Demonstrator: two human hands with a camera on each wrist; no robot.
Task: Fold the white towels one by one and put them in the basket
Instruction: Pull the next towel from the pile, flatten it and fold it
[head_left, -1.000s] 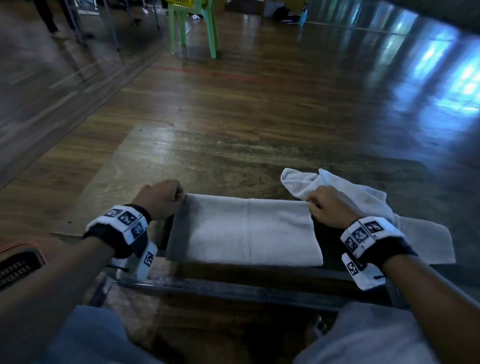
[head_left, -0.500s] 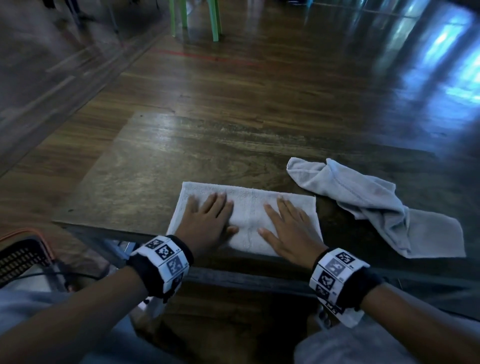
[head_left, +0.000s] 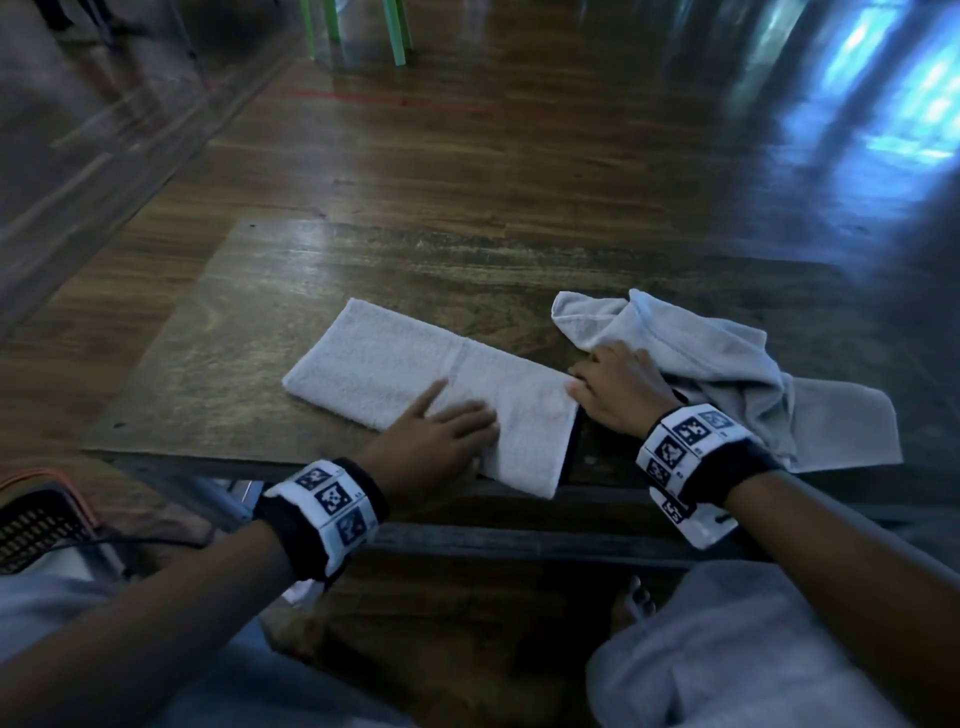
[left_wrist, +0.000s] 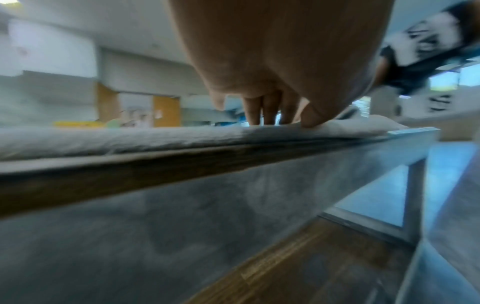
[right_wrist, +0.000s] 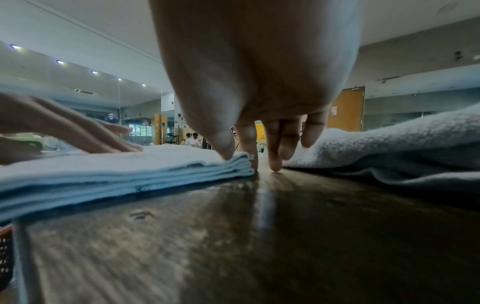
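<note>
Towel part-folded on counter; none seen in basket.

Left hand lies flat on the strip, grip apart. Right hand pinches the strip's right end, thumb on top, fingertips at the layered edge. Second towel lies crumpled just beside it, unfolded. Judged: final folds, basketing and the second towel remain.
</note>
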